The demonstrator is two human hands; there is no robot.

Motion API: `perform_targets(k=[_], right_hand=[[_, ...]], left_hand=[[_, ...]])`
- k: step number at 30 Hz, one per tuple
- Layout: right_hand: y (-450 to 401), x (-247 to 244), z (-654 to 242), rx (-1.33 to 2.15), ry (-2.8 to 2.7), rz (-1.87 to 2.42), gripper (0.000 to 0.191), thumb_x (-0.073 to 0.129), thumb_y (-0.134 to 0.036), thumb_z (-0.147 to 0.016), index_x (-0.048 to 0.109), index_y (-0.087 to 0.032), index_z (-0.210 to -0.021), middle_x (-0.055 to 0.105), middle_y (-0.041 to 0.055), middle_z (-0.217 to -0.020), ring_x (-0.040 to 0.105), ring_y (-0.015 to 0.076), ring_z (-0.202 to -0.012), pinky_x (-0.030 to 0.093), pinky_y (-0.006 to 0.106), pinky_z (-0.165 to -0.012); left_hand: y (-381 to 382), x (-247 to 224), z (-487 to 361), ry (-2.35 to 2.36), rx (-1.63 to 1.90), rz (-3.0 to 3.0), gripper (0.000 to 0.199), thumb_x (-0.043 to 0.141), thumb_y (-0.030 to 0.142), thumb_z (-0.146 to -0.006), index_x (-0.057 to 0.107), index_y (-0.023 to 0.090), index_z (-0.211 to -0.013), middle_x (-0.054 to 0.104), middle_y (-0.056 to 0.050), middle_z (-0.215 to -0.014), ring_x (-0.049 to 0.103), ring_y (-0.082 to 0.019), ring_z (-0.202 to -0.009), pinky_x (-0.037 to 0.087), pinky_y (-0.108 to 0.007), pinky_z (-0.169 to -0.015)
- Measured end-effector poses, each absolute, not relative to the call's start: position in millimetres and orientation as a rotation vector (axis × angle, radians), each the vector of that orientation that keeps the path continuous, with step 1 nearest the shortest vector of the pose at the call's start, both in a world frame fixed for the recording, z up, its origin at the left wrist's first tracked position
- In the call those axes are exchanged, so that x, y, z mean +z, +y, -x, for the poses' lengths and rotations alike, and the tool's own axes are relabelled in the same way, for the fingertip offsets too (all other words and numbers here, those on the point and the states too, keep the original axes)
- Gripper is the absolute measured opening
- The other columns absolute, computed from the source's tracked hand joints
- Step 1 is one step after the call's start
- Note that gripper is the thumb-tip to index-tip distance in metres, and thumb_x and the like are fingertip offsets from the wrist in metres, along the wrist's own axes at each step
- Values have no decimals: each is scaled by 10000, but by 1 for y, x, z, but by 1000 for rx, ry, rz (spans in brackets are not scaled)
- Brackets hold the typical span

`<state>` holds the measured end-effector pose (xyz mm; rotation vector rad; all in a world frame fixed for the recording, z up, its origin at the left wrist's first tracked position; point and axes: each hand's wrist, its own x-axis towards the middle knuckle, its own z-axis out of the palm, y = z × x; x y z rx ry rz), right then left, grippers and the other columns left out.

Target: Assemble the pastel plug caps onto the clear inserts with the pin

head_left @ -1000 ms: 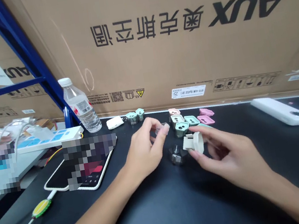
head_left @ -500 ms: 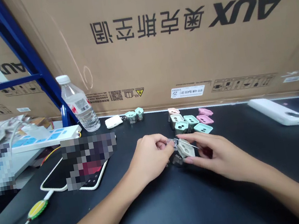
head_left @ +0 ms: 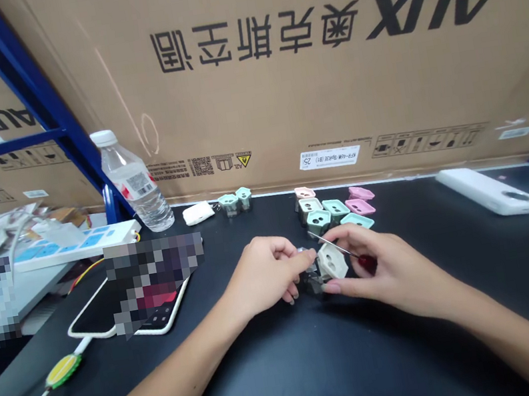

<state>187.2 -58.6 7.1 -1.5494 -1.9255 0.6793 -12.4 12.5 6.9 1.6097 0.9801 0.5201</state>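
My left hand (head_left: 267,275) and my right hand (head_left: 383,269) meet over the black bench top. Between the left fingertips is a small transparent plastic piece (head_left: 301,252), partly hidden. My right fingers grip a white hexagonal socket cover (head_left: 332,261), and a thin metal pin (head_left: 336,247) with a red handle (head_left: 367,264) lies across them. A dark translucent socket part (head_left: 313,282) sits just below the white cover, half hidden by it. Several mint and pink socket covers (head_left: 332,211) lie beyond my right hand.
A pair of mint socket parts (head_left: 237,201) stands near a white earbud case (head_left: 197,213). A water bottle (head_left: 135,186), power strip (head_left: 74,246), blurred phone (head_left: 153,304) and white power bank (head_left: 489,189) surround the work area. Cardboard boxes (head_left: 324,66) line the back.
My hands have moved together from apart, bringing the transparent piece up to the white cover. The metal pin has come into view. The view has tilted slightly.
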Motion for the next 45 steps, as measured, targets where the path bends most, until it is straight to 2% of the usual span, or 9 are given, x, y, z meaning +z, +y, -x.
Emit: perform_targets(k=[5,15,19,32,38,45], right_hand=[[-56,4,-190,800,-1879,1509,514,731,-517,-767,476,-290,-1150,551,-59,-785,414,106,-546,339,249,-520],[-54,2,-192,846,-1837,1527,542,750,-520,-744,493,-294,-1164,546,-52,-802,420,108,-559,349,259,-530],[-53,0,-191,824,-1821,1546,548,760,-524,-729,520,-291,-1163,510,-57,-768,424,110,-569,360,259,-537],[-53,2,-193,911,-1760,1488,563,747,-465,-760,509,-289,-1239,521,-23,-895,449,97,-575,393,263,-534],[-53,1,-193,996,-1701,1458,492,706,-448,-811,512,-308,-1241,524,-14,-956,515,117,-661,434,272,-591],[-53,0,-193,1003,-1670,1483,500,694,-464,-820,502,-310,-1255,524,-21,-958,467,101,-634,418,260,-573]], left_hand=[[13,4,10,925,515,-1554,348,634,456,-809,532,160,-659,535,34,-501,530,-88,-395,445,-181,-365],[11,2,8,873,455,-1564,424,551,511,-859,498,154,-637,535,31,-532,533,-76,-398,446,-170,-363],[11,-1,8,869,449,-1558,400,527,474,-878,494,155,-640,533,31,-534,535,-78,-396,443,-166,-352],[9,-1,4,840,420,-1434,397,495,445,-902,487,154,-632,495,38,-519,523,-82,-385,449,-179,-337],[10,-3,3,833,426,-1402,391,469,399,-916,486,153,-614,502,28,-500,515,-87,-369,437,-181,-321],[10,-7,1,800,417,-1419,461,441,521,-914,484,156,-636,508,29,-505,520,-87,-378,444,-180,-325]])
